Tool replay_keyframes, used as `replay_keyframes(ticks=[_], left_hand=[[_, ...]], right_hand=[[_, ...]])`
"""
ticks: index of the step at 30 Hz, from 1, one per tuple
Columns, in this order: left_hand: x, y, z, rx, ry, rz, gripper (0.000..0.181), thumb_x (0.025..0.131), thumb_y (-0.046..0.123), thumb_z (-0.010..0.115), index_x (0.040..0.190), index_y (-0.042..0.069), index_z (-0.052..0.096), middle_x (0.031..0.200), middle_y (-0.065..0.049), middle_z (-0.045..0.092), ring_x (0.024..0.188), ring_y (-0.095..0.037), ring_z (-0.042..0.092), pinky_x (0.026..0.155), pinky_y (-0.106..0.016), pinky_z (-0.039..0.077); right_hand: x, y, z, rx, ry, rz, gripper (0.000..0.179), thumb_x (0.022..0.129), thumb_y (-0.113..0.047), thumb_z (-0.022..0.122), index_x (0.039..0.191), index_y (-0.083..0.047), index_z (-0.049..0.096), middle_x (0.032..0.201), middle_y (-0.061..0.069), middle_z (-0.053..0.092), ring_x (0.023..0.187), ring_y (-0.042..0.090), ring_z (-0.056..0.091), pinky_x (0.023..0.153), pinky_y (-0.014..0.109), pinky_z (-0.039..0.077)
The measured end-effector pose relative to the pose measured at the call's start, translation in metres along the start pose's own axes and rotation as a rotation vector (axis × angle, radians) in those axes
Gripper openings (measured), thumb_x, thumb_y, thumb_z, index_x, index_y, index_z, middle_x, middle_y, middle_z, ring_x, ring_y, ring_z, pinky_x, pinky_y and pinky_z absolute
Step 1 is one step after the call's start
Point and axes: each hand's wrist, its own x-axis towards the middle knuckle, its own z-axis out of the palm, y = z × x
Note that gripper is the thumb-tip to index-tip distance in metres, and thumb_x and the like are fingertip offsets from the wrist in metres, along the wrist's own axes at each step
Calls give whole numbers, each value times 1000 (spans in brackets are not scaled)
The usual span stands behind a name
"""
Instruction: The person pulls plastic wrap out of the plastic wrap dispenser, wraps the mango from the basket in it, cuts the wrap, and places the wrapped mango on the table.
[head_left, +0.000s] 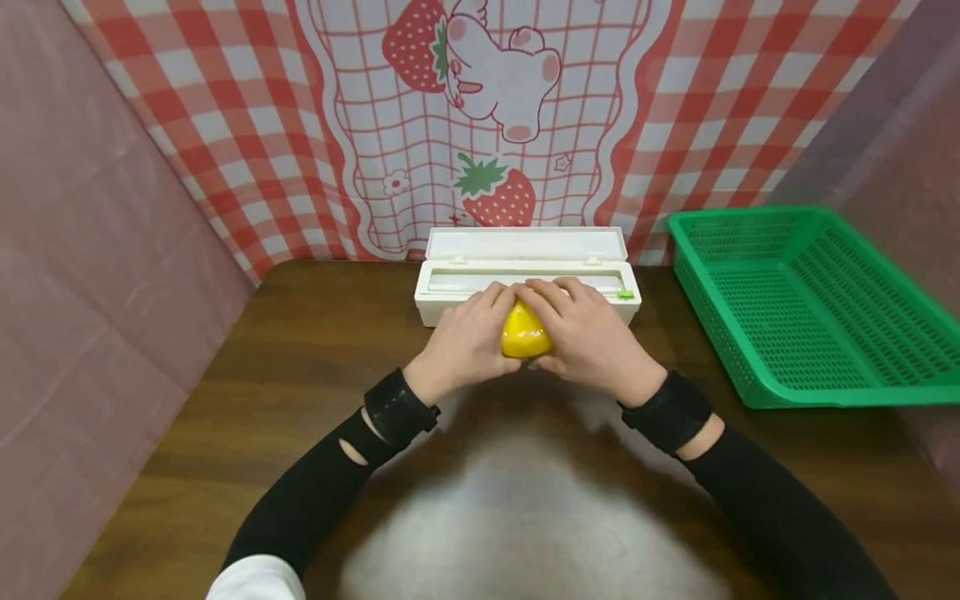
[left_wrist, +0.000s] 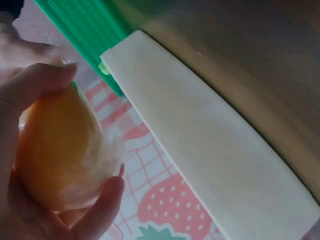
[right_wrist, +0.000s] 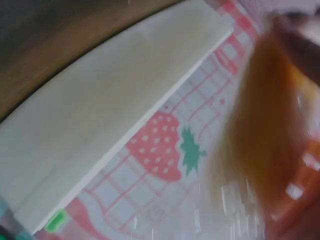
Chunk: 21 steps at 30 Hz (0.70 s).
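Note:
Both hands hold a glossy yellow bell pepper (head_left: 525, 333) between them, above the table and in front of a white cling film dispenser (head_left: 527, 243). My left hand (head_left: 468, 337) curls round one side of it, my right hand (head_left: 588, 337) round the other. In the left wrist view, clear cling film (left_wrist: 111, 152) clings to the pepper (left_wrist: 60, 145), with the thumb and fingers gripping it. The right wrist view shows the pepper (right_wrist: 265, 120) blurred, with shiny film around it. The dispenser's lid stands raised, and a green slide cutter (head_left: 626, 294) sits at its right end.
A green plastic basket (head_left: 720, 333) stands at the right of the brown wooden table (head_left: 300, 367). Behind the dispenser hangs a red-and-white checked cloth (head_left: 247, 108) with strawberry prints. Pinkish cloth (head_left: 97, 250) hangs at the left side.

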Motion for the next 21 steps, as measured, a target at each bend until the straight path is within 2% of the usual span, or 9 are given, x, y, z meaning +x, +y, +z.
replay_keyframes(ticks=[3, 7, 9, 12, 16, 19, 21], left_hand=[[1, -4, -3, -92, 35, 10, 84, 62, 51, 73, 129, 13, 39, 110, 1, 47, 86, -10, 45, 70, -22, 44], [-1, -10, -4, -236, 81, 31, 83, 59, 44, 78, 128, 16, 40, 107, 4, 47, 89, -7, 43, 74, -20, 40], [-3, -13, -3, -250, 86, 38, 82, 59, 45, 78, 127, 18, 41, 106, 6, 47, 88, -6, 42, 73, -19, 40], [-7, -14, -1, -260, 87, 38, 81, 59, 47, 77, 127, 18, 41, 104, 6, 48, 86, -5, 42, 70, -19, 41], [-10, -13, 1, -309, 91, 37, 81, 59, 47, 77, 126, 19, 41, 104, 8, 46, 86, -3, 41, 70, -18, 41], [-12, -13, 1, -350, 84, 31, 80, 59, 47, 78, 125, 20, 41, 104, 10, 45, 86, -1, 41, 70, -16, 41], [-12, -13, 0, -370, 87, 35, 81, 58, 46, 79, 125, 19, 41, 105, 10, 46, 87, -1, 40, 71, -17, 41]], right_hand=[[1, 0, 3, -27, 32, 27, 92, 64, -36, 80, 140, -10, 35, 124, 14, 47, 101, 31, 46, 83, 44, 45], [-6, 7, 8, 31, 56, 88, 84, 64, -19, 80, 136, -12, 38, 112, 12, 49, 85, 26, 50, 74, 39, 49], [-9, 10, 12, 81, 48, 76, 81, 66, -16, 79, 136, -11, 37, 109, 11, 48, 82, 24, 50, 74, 37, 49], [-10, 15, 15, 158, 25, 31, 84, 67, -13, 78, 138, -11, 34, 114, 10, 47, 90, 21, 49, 82, 36, 47], [-10, 21, 14, 263, -3, -6, 90, 63, -10, 80, 140, -15, 32, 122, 4, 46, 100, 15, 45, 88, 32, 44], [-11, 24, 13, 342, -20, 6, 90, 62, -11, 81, 138, -17, 34, 125, 0, 46, 103, 12, 43, 88, 31, 43], [-12, 24, 14, 387, 3, 23, 87, 63, -13, 81, 137, -15, 35, 126, 1, 47, 106, 13, 44, 90, 32, 42]])
